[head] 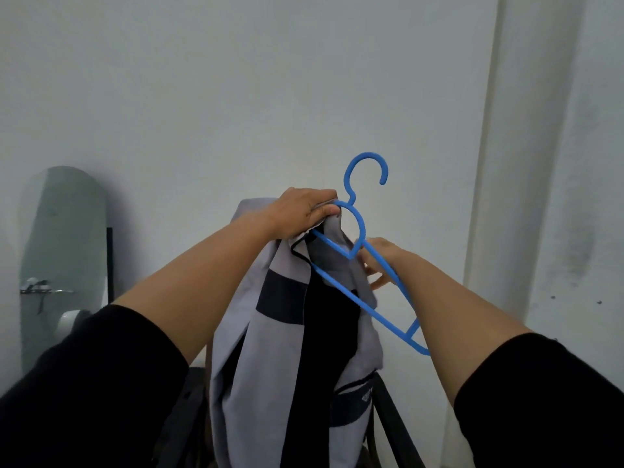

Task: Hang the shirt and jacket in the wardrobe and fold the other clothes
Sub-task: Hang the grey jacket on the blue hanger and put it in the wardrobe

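Jacket [287, 332] fabric, grey with dark bands and a dark inner panel, hangs in front of the person from the left hand [305, 211], which is raised at about the middle of the view. That hand's fingers [326, 211] are curled tight, bunching the top of the garment together with the neck of a blue plastic hanger [358, 231] just below its hook. The hook points up and curves over to the right, free of any rail. The hanger is tilted, its left shoulder tucked under the gathered cloth and its right arm sloping down and to the right, ending near the right forearm.

The right hand [380, 261] is lower and to the right, at the hanger's sloping arm, close beside the grey cloth. Its fingers are partly bent, with the fingertips toward the fabric edge, but the hanger bar crosses in front of them and I cannot tell whether they grip the cloth, the bar, or neither.

The garment falls in long folds down past the bottom of the view, with a small printed mark visible low on the right. Both forearms are bare, and black sleeves [84, 383] are pushed up to about the elbows.

Behind is a pale wall. A rounded mirror [64, 248] leans or stands against it on the left, with a small shelf holding unclear items low on its face. A vertical pale pillar or wall corner runs down the right side.
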